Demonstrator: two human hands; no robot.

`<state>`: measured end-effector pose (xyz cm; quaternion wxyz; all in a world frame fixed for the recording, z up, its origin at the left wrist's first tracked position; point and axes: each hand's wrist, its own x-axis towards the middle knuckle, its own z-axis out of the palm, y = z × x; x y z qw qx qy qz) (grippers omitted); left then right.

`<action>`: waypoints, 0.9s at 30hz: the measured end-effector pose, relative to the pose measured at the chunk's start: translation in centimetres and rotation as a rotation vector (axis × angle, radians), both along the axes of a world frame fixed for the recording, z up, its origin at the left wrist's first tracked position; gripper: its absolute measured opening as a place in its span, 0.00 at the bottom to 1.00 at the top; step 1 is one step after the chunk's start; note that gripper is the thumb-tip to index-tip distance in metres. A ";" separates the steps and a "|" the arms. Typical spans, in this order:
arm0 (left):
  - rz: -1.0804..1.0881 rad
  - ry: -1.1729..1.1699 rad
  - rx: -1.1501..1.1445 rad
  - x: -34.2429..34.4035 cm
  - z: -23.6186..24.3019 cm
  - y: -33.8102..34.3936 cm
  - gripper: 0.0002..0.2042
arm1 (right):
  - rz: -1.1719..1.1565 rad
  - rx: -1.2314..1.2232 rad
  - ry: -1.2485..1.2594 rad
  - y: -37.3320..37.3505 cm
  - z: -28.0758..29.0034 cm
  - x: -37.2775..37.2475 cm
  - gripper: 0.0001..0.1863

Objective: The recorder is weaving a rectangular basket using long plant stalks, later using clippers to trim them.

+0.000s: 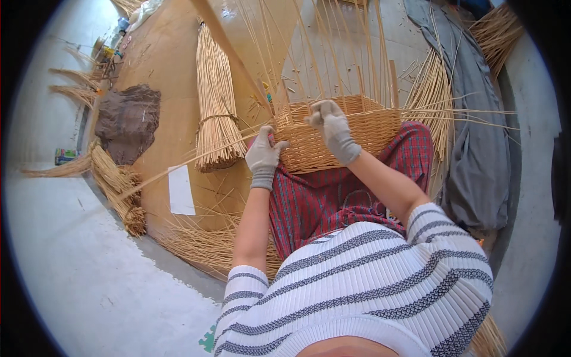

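- Wicker basket [357, 141] on lap's [303, 205] far edge, long axis left-right
- left hand [264, 156] curled by its left end
- right hand [336, 127] curled over near rim, can't tell either grip

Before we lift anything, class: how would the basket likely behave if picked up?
The basket is probably light for its size, being hollow and woven from thin strands. Its walls may flex a little, being weave rather than solid board. The ridged surface seems unlikely to slip.
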<state>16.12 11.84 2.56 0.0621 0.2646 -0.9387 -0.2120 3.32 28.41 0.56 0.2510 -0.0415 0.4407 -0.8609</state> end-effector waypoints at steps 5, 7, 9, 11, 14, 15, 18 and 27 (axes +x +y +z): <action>-0.070 0.525 0.151 0.8 -1.6 1.9 0.29 | -0.159 0.113 -0.180 5.0 -0.4 0.2 0.14; -0.206 0.459 0.108 -0.2 -1.9 2.3 0.35 | -0.101 0.343 -0.230 5.5 0.1 -0.9 0.12; -0.370 0.271 -0.123 -1.4 -1.8 2.8 0.49 | -0.085 0.392 -0.076 4.0 0.8 -2.9 0.13; -0.292 0.114 -0.098 -2.3 -1.3 3.4 0.50 | -0.166 0.558 0.289 -0.3 1.7 -5.9 0.15; -0.216 -0.017 -0.047 -2.5 -0.5 4.2 0.50 | -0.430 0.997 1.314 -6.7 2.5 -10.7 0.22; -0.207 -0.075 -0.082 -2.6 -0.3 4.3 0.50 | -0.564 0.994 1.527 -7.8 2.6 -12.0 0.24; -0.217 -0.051 -0.131 -2.5 -0.1 3.9 0.48 | -0.204 0.652 0.793 -4.7 2.0 -12.6 0.24; -0.403 0.131 -0.191 -5.0 -1.0 7.3 0.42 | -0.239 0.741 0.042 11.4 1.5 -3.1 0.13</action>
